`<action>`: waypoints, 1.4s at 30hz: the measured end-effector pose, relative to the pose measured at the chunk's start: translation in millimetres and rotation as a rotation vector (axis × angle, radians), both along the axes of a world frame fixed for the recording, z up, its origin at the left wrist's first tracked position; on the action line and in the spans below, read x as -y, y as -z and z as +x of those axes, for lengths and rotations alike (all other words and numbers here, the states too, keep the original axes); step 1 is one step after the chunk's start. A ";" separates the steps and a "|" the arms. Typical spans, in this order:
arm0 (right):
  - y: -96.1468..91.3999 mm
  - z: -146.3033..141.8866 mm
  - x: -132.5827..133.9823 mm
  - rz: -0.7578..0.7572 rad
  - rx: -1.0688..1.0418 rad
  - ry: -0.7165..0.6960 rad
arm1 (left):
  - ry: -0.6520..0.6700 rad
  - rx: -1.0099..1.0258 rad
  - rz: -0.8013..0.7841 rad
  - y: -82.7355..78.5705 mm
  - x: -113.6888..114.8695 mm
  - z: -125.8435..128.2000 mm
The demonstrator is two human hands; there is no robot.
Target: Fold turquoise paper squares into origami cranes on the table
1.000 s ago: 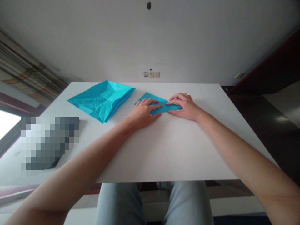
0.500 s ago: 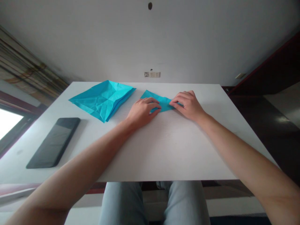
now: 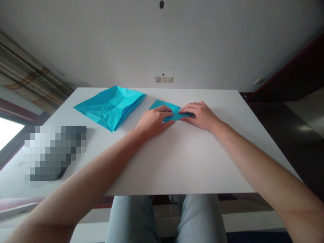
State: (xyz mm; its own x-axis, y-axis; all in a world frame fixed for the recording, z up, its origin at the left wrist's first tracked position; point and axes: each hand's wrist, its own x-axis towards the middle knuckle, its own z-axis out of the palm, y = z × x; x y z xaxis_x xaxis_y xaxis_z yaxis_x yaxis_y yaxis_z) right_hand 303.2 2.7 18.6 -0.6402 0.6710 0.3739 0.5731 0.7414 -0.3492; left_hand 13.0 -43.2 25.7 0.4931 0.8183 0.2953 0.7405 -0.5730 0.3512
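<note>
A small folded sheet of blue paper [image 3: 174, 116] lies on the white table between my two hands. My left hand [image 3: 156, 118] rests over its left part, holding it down, with fingertips on top and the thumb along the near edge. My right hand [image 3: 199, 114] has its thumb and fingers closed round the right end, and that end is mostly hidden under the palm. Left of my left hand, apart from it, sits a larger creased piece of folded blue paper [image 3: 108, 106] with several layers at its right edge.
The white table [image 3: 177, 162] backs onto a wall with sockets [image 3: 164, 80]. On its left side lies a dark phone [image 3: 57, 155], blurred into blocks. A curtain [image 3: 30, 64] hangs beyond the left edge. My legs [image 3: 134, 219] are under the near edge.
My right hand has shifted slightly left and nearer, its fingers opening wider round the paper's right end. My left hand stays almost still. The larger folded paper has not moved.
</note>
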 end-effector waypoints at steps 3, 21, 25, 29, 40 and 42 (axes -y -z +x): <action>-5.0 -2.5 1.4 0.033 0.019 -0.001 | 0.002 -0.001 0.014 -1.0 -0.2 -0.2; 6.1 -2.5 -14.5 -0.388 -0.687 0.250 | -0.278 0.717 0.063 9.1 -14.5 -3.4; 10.2 -3.0 -7.5 -0.457 -0.544 0.122 | -0.281 0.567 -0.046 9.8 -15.7 -5.3; 6.6 -2.7 -4.4 -0.424 -0.451 0.120 | -0.299 0.504 -0.062 10.9 -14.2 -6.9; 4.9 3.2 -7.8 -0.287 -0.233 0.040 | -0.286 0.447 0.076 10.6 -13.2 -7.5; 4.7 3.6 -7.8 -0.299 -0.250 0.064 | -0.231 0.486 0.090 9.4 -9.0 -3.1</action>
